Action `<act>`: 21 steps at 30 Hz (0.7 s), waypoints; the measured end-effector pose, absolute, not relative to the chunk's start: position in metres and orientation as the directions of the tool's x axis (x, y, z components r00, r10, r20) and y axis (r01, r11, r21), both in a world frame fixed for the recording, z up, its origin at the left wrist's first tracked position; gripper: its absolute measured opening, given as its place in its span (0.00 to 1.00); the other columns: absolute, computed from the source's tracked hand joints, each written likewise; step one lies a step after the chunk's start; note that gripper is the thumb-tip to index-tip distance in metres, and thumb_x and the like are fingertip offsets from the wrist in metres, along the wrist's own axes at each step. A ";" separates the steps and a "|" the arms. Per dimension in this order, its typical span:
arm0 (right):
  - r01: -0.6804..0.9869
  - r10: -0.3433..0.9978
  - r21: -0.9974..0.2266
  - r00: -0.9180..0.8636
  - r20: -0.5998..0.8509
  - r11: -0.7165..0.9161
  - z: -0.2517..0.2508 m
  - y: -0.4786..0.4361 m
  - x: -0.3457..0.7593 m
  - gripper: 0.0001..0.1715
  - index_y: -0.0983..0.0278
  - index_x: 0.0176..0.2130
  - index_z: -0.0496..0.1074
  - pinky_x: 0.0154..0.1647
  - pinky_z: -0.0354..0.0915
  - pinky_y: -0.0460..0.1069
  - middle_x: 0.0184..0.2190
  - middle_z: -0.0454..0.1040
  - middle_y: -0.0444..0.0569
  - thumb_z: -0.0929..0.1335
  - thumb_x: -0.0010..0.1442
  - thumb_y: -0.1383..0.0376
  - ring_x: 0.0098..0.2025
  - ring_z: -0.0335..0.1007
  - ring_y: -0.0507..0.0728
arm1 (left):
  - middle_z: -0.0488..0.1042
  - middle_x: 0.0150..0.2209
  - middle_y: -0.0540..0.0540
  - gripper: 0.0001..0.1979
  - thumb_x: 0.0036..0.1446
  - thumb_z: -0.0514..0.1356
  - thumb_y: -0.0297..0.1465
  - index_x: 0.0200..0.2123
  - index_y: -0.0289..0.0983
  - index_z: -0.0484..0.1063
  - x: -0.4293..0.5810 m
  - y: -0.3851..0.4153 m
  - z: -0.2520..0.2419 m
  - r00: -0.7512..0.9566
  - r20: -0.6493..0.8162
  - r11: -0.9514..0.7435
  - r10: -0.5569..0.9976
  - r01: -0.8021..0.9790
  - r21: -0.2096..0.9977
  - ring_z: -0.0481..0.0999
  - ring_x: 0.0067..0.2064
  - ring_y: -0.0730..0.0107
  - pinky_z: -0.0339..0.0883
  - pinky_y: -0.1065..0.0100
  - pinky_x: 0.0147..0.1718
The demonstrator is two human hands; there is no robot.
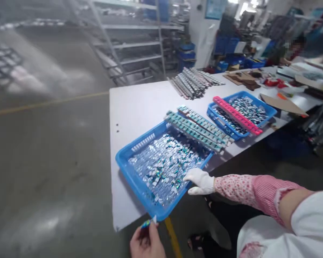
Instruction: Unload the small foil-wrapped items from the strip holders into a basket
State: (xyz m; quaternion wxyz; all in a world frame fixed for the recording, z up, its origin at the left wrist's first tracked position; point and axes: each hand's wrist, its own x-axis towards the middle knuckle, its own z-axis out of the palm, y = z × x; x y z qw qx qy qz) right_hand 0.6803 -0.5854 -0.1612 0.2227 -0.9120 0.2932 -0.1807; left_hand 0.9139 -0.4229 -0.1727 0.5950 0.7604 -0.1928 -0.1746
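Observation:
Between thumb and fingers, my bare left hand (148, 242) pinches a small shiny blue-green piece (145, 224), with a white-faced bit beside it. It is at the near corner of a blue plastic basket (134, 190). Many small glittering pieces (164, 161), silver, white and blue-green, cover the basket's bottom. My right hand (201, 180), in a white glove below a pink patterned sleeve, reaches over the basket's right rim. Its fingers are stretched out, thumb apart, and I see nothing held. Whether its fingertips touch the pieces I cannot tell.
Pale green segmented strips (196, 129) lie across the basket's far end. A second blue basket (226, 130) of pieces carries a pink strip (237, 115). More strips (192, 82) are piled farther back on the white table (140, 104). Another person (296, 50) is at the far right.

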 end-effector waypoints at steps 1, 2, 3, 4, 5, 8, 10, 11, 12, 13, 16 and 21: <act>-0.410 -0.604 -0.539 0.757 0.249 -0.736 -0.154 -0.589 0.676 0.30 0.63 0.53 0.69 0.54 0.59 0.57 0.47 0.72 0.55 0.65 0.59 0.47 0.50 0.65 0.61 | 0.76 0.28 0.45 0.21 0.44 0.64 0.46 0.38 0.40 0.67 0.911 -0.450 -0.158 0.828 -0.013 -0.234 -0.560 -0.143 0.962 0.78 0.32 0.60 0.74 0.61 0.34; -0.378 -0.602 -0.556 0.740 0.299 -0.740 -0.147 -0.593 0.668 0.30 0.63 0.53 0.69 0.55 0.59 0.57 0.48 0.72 0.55 0.65 0.59 0.48 0.51 0.65 0.61 | 0.76 0.28 0.44 0.22 0.44 0.63 0.47 0.38 0.39 0.67 0.908 -0.475 -0.148 0.795 -0.009 -0.274 -0.606 -0.198 0.941 0.78 0.32 0.59 0.74 0.60 0.34; -0.365 -0.615 -0.568 0.711 0.341 -0.738 -0.138 -0.601 0.656 0.29 0.62 0.54 0.69 0.56 0.58 0.57 0.48 0.72 0.54 0.65 0.60 0.49 0.52 0.65 0.61 | 0.75 0.29 0.44 0.22 0.45 0.62 0.47 0.39 0.39 0.67 0.905 -0.497 -0.144 0.770 -0.016 -0.328 -0.638 -0.253 0.910 0.78 0.32 0.58 0.74 0.58 0.36; -0.378 -0.649 -0.580 0.661 0.376 -0.721 -0.130 -0.612 0.640 0.27 0.61 0.53 0.69 0.56 0.58 0.57 0.48 0.72 0.54 0.65 0.60 0.50 0.52 0.64 0.60 | 0.75 0.29 0.44 0.22 0.45 0.61 0.47 0.39 0.38 0.67 0.901 -0.517 -0.142 0.750 -0.022 -0.381 -0.661 -0.310 0.871 0.78 0.34 0.56 0.74 0.55 0.38; -0.417 -0.705 -0.597 0.584 0.401 -0.685 -0.122 -0.627 0.622 0.26 0.61 0.53 0.69 0.56 0.59 0.57 0.47 0.72 0.53 0.65 0.60 0.51 0.51 0.64 0.60 | 0.76 0.31 0.42 0.23 0.45 0.60 0.47 0.40 0.38 0.67 0.897 -0.535 -0.143 0.731 -0.022 -0.423 -0.683 -0.369 0.828 0.78 0.37 0.53 0.73 0.52 0.41; -0.594 -0.896 -0.673 0.255 0.362 -0.441 -0.104 -0.688 0.561 0.22 0.61 0.51 0.70 0.55 0.60 0.56 0.47 0.71 0.52 0.66 0.59 0.55 0.51 0.65 0.60 | 0.74 0.43 0.35 0.26 0.45 0.61 0.45 0.44 0.36 0.66 0.875 -0.575 -0.150 0.673 -0.046 -0.459 -0.738 -0.451 0.765 0.74 0.49 0.46 0.66 0.46 0.52; -0.681 -0.973 -0.706 0.046 0.225 -0.195 -0.097 -0.731 0.524 0.23 0.61 0.52 0.70 0.55 0.60 0.56 0.49 0.71 0.52 0.66 0.59 0.55 0.52 0.64 0.60 | 0.71 0.48 0.33 0.27 0.47 0.62 0.45 0.47 0.35 0.64 0.853 -0.597 -0.153 0.628 -0.151 -0.443 -0.764 -0.340 0.830 0.71 0.54 0.47 0.64 0.48 0.54; -0.705 -0.990 -0.705 -0.027 0.138 -0.079 -0.096 -0.750 0.510 0.24 0.62 0.52 0.69 0.55 0.60 0.56 0.50 0.70 0.53 0.66 0.59 0.55 0.53 0.64 0.61 | 0.71 0.49 0.33 0.27 0.48 0.62 0.44 0.48 0.36 0.63 0.840 -0.607 -0.155 0.594 -0.221 -0.436 -0.774 -0.245 0.866 0.71 0.54 0.49 0.64 0.49 0.55; -0.718 -0.996 -0.695 -0.075 0.056 0.015 -0.095 -0.766 0.499 0.25 0.63 0.53 0.68 0.55 0.60 0.56 0.51 0.70 0.54 0.66 0.60 0.54 0.54 0.63 0.61 | 0.70 0.50 0.34 0.27 0.49 0.62 0.43 0.49 0.36 0.63 0.827 -0.617 -0.156 0.553 -0.290 -0.434 -0.781 -0.147 0.889 0.71 0.55 0.51 0.64 0.51 0.55; -0.725 -0.995 -0.684 -0.100 -0.015 0.083 -0.095 -0.779 0.492 0.27 0.63 0.54 0.67 0.54 0.60 0.56 0.52 0.69 0.55 0.65 0.60 0.53 0.54 0.63 0.62 | 0.70 0.50 0.35 0.26 0.50 0.62 0.42 0.50 0.37 0.62 0.814 -0.628 -0.156 0.513 -0.349 -0.440 -0.784 -0.063 0.896 0.70 0.56 0.52 0.63 0.52 0.56; -0.725 -0.989 -0.674 -0.067 -0.135 0.141 -0.101 -0.795 0.490 0.30 0.63 0.55 0.67 0.50 0.62 0.55 0.52 0.70 0.55 0.66 0.59 0.49 0.51 0.66 0.62 | 0.69 0.52 0.36 0.25 0.52 0.62 0.38 0.52 0.39 0.61 0.780 -0.663 -0.158 0.405 -0.482 -0.477 -0.777 0.121 0.870 0.68 0.59 0.53 0.62 0.53 0.57; -0.737 -0.992 -0.672 0.012 -0.123 0.074 -0.115 -0.789 0.515 0.36 0.61 0.55 0.66 0.50 0.62 0.56 0.51 0.70 0.54 0.71 0.51 0.50 0.51 0.66 0.62 | 0.69 0.55 0.37 0.20 0.58 0.56 0.39 0.53 0.42 0.60 0.744 -0.729 -0.156 0.270 -0.580 -0.537 -0.768 0.223 0.814 0.69 0.58 0.55 0.69 0.57 0.50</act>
